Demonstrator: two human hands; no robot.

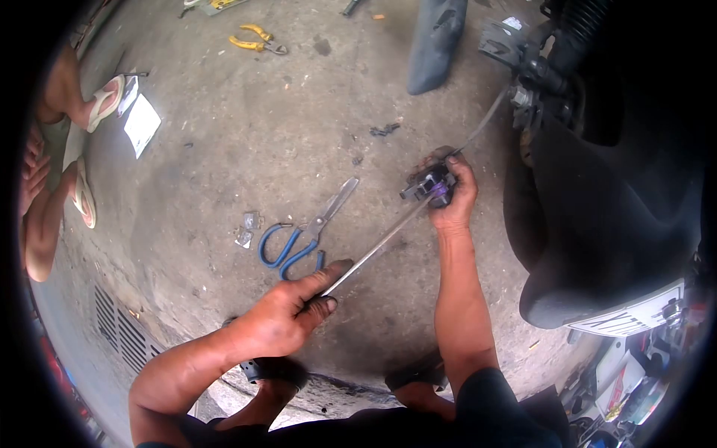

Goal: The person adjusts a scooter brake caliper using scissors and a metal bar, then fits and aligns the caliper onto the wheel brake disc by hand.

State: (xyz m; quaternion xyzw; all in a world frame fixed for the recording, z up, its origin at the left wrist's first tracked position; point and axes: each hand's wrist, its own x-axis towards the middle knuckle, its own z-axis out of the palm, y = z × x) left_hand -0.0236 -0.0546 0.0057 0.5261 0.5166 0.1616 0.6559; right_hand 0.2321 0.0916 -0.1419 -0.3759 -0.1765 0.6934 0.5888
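Note:
My left hand [287, 310] is closed around a long thin metal rod [381, 245], like a screwdriver shaft; any handle is hidden in the palm. The rod slants up to a small black part with a purple piece [435, 185], and its far tip meets that part. Fingers of my right hand [457, 196] wrap around the black part. From there a thin grey cable [484, 123] runs up to the motorbike's underside [526, 97]. On the ground beside my left hand lie blue-handled scissors [317, 226], blades pointing up and right.
A dark motorbike fender [597, 216] with a plate stands at the right. Yellow-handled pliers [258, 39] lie at the back, near a dark grey panel [437, 45]. Another person's sandalled foot [104, 101] is at the left, by a white paper [142, 124]. A drain grate [119, 328] sits lower left.

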